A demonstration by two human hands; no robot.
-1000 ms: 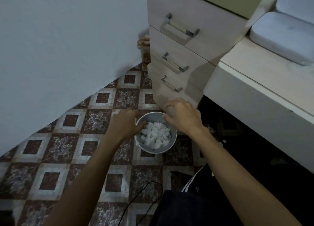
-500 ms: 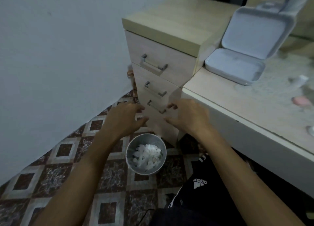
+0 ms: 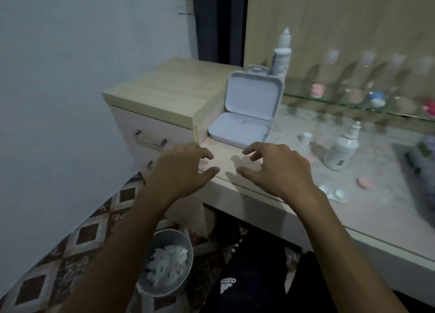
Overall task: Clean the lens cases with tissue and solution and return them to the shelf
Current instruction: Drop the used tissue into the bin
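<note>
Just right of the empty, loose-fingered right hand (image 3: 280,169), a clear lens case (image 3: 335,194); left hand (image 3: 182,169) likewise empty.

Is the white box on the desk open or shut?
Open: the white box has its lid standing upright, with the tray's bare inside showing.

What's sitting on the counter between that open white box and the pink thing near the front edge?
In the head view, between the open white box and the pink lens case stand a small white cap and a white solution bottle.
</note>
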